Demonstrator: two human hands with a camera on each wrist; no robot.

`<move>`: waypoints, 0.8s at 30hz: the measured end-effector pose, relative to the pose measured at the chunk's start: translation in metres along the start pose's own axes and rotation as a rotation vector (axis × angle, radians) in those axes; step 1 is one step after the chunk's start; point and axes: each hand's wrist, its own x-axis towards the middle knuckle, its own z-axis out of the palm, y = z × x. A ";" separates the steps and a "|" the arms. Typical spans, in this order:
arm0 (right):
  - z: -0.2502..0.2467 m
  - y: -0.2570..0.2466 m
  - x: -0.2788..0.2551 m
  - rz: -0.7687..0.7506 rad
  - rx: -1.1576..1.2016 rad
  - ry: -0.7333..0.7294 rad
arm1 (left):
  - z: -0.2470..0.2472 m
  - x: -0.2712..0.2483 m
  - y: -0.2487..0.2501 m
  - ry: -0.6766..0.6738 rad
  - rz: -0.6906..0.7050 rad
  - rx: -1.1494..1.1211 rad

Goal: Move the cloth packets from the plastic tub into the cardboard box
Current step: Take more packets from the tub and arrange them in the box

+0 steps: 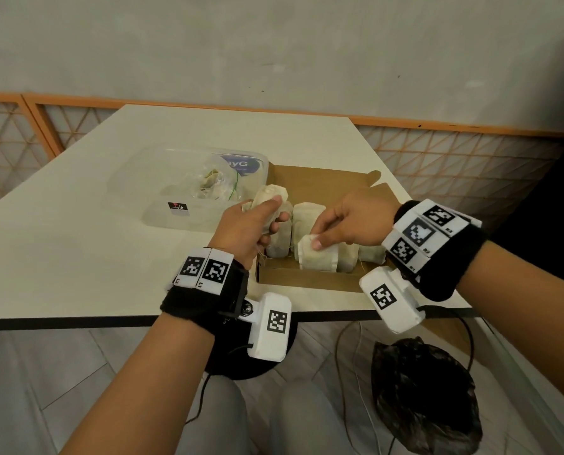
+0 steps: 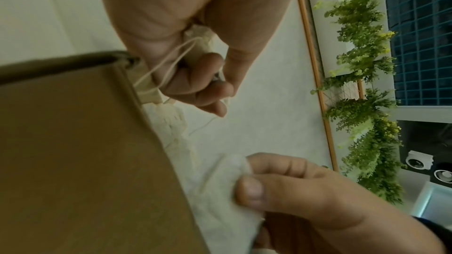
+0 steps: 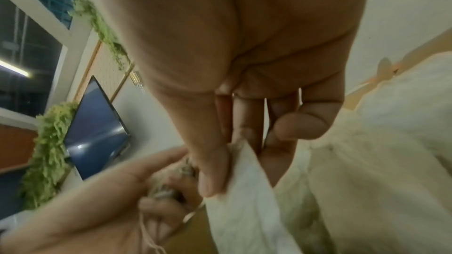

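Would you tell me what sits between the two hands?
In the head view, upright cloth packets in the cardboard box fill the stretch between left hand and right hand.

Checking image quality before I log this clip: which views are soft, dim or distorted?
Head view: evenly lit and sharp, straight table edges bowed by the wide lens. Left wrist view: dim, cardboard box wall close and soft. Right wrist view: blurred throughout, right hand filling the frame.

Plastic tub [image 1: 175, 218] left of, touching cardboard box [image 1: 306, 280]; packets [image 1: 306, 221] in box.
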 end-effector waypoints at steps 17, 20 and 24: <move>-0.003 0.007 0.017 0.075 0.497 0.295 | 0.010 -0.002 0.003 -0.232 -0.117 -0.014; -0.006 0.010 0.013 0.056 0.655 0.280 | 0.015 -0.002 0.001 -0.218 -0.116 0.021; -0.010 0.013 0.009 0.030 0.594 0.253 | 0.016 -0.003 0.002 -0.196 -0.100 0.042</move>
